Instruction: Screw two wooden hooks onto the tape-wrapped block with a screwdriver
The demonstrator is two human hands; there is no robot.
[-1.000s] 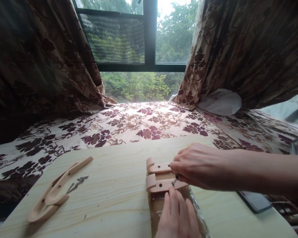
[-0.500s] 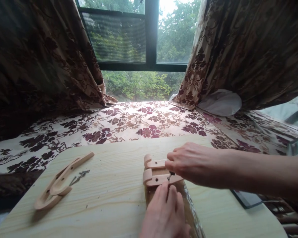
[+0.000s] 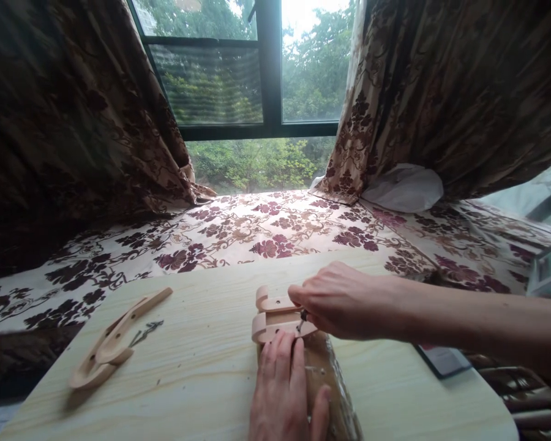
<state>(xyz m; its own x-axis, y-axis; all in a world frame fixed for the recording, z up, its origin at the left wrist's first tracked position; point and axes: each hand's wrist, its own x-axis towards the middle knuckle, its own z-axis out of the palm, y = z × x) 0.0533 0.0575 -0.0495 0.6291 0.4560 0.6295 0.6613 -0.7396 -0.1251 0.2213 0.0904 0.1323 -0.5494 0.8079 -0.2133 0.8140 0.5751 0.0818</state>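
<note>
My right hand is closed around a screwdriver, mostly hidden in the fist. Its dark lower end meets a screw standing in the nearer pale wooden hook. My left hand lies flat with fingers stretched, fingertips against that hook's near edge and the palm over a brown board with clear plastic along its side. A second wooden hook with a dark hole sits parallel, just behind. Both hooks rest across the far end of the board.
On the left of the pale wooden table lie more curved wooden hooks, with several loose screws beside them. A dark-edged flat device lies under my right forearm. Patterned cloth and a white bag are beyond.
My left hand has gone from pinching at the screw to lying flat against the hook and board. The right hand remains over the screw with the screwdriver. The view has shifted slightly.
</note>
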